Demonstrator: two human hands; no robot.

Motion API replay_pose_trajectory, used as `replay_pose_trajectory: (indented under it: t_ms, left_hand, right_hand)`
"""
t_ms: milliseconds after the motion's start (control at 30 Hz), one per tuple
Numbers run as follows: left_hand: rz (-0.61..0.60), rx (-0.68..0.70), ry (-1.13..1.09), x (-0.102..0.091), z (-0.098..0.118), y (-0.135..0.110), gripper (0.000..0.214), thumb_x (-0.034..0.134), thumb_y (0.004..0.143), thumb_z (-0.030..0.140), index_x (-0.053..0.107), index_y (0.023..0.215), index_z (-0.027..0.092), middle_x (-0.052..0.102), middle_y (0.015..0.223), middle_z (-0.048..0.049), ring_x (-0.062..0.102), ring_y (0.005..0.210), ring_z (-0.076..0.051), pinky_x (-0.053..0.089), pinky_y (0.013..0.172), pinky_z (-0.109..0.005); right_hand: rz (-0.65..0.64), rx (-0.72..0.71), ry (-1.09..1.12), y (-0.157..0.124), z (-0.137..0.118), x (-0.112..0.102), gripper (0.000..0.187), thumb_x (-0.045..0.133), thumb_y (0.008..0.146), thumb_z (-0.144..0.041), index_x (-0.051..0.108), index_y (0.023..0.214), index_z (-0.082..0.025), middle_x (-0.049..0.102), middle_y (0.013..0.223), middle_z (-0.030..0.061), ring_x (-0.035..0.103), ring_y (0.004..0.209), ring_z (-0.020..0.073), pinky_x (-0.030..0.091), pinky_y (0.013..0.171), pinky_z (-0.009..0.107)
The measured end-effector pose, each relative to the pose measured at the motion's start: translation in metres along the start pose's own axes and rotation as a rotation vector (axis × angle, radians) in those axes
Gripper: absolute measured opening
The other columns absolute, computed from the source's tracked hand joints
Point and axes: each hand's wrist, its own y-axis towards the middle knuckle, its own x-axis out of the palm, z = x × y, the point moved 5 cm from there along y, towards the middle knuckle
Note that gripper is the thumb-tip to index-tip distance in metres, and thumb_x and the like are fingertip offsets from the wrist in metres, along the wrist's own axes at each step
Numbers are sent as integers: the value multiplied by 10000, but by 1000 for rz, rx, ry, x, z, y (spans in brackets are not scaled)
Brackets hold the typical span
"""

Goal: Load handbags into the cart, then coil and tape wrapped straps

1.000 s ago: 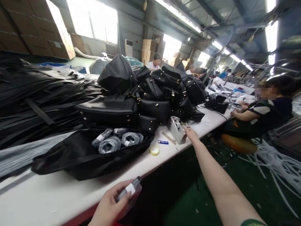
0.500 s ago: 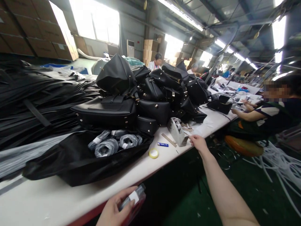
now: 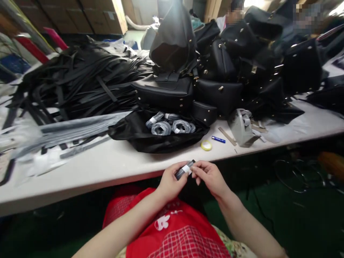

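Observation:
My left hand (image 3: 173, 181) is closed around a coiled strap (image 3: 185, 170) wrapped in clear plastic, with a white band round its middle. The fingers of my right hand (image 3: 208, 175) are pinched together against that white band; whatever lies between them is too small to make out. Both hands are just off the table's front edge, above my lap. Several similar plastic-wrapped coils (image 3: 161, 128) lie on a black cloth (image 3: 146, 143) on the table. To the right stands a grey tape dispenser (image 3: 240, 129).
The white table (image 3: 102, 163) also bears a yellow tape roll (image 3: 206, 145), a blue marker-like stick (image 3: 218, 139) and a flat strip (image 3: 227, 136). Black handbags (image 3: 165, 91) are piled behind. Loose black straps (image 3: 80, 79) heap up at left. Another person (image 3: 235, 14) is at the back.
My right hand has left the tape dispenser and come to the coil in my left hand. Both hands are now together before me. The view has turned left and downward.

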Motion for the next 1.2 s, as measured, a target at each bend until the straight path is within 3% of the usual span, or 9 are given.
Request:
replay_pose_trajectory:
  t_ms: [100, 333, 500, 600, 700, 800, 1033, 1200]
  left_hand:
    - [78, 41, 34, -12, 1, -5, 370, 629, 789, 284, 664, 1128, 140, 705, 1120, -111, 652, 1043, -233, 483, 1000, -389]
    - [155, 101, 89, -28, 2, -10, 355, 611, 796, 238, 660, 1139, 161, 703, 1120, -97, 654, 1032, -228, 492, 984, -393]
    - [143, 167, 125, -34, 7, -14, 336, 574, 825, 216, 654, 1147, 162, 700, 1123, -94, 648, 1039, -218, 495, 974, -377]
    - [161, 173, 123, -38, 4, -16, 304, 589, 834, 235, 664, 1121, 167, 708, 1100, -87, 660, 1009, -215, 509, 951, -370]
    - [255, 166, 169, -44, 1, -19, 277, 605, 839, 260, 672, 1092, 170, 719, 1049, -86, 672, 963, -218, 529, 915, -372]
    - [291, 267, 283, -48, 9, -23, 281, 575, 861, 245, 653, 1121, 172, 714, 1059, -93, 669, 972, -217, 534, 907, -364]
    - [332, 503, 479, -52, 25, -38, 331, 552, 872, 203, 578, 1202, 203, 700, 1111, -92, 663, 1019, -224, 547, 911, -349]
    - [306, 613, 470, -48, 32, -48, 421, 555, 852, 227, 522, 1272, 203, 674, 1128, -111, 660, 1000, -240, 570, 884, -361]
  right_hand:
    - [-49, 33, 39, 1, 11, 21, 325, 702, 765, -462, 654, 746, -141, 618, 604, 1, 470, 420, 58, 379, 424, 185]
    - [-32, 81, -11, 7, 27, 27, 344, 711, 757, -475, 657, 719, -137, 617, 585, 7, 453, 408, 56, 340, 409, 182]
    - [-15, 112, -52, 8, 30, 34, 389, 718, 738, -505, 631, 659, -135, 616, 560, 9, 447, 380, 51, 298, 403, 179]
    - [-28, 147, -53, 9, 30, 38, 421, 726, 708, -541, 627, 647, -136, 624, 568, 16, 485, 404, 70, 350, 434, 194]
    - [-141, 178, -17, 10, 29, 47, 399, 740, 700, -522, 678, 746, -131, 674, 686, 44, 580, 534, 105, 439, 544, 221]
    - [-214, 164, 5, 11, 26, 56, 362, 737, 719, -481, 696, 792, -128, 677, 710, 45, 596, 617, 120, 452, 610, 231]
    - [-136, 69, -86, 15, 28, 69, 316, 695, 740, -459, 678, 702, -147, 621, 553, 25, 551, 509, 152, 433, 519, 251]
    - [-18, -8, -175, 27, 40, 63, 223, 736, 606, -373, 703, 637, -155, 698, 664, 77, 645, 675, 288, 538, 662, 369]
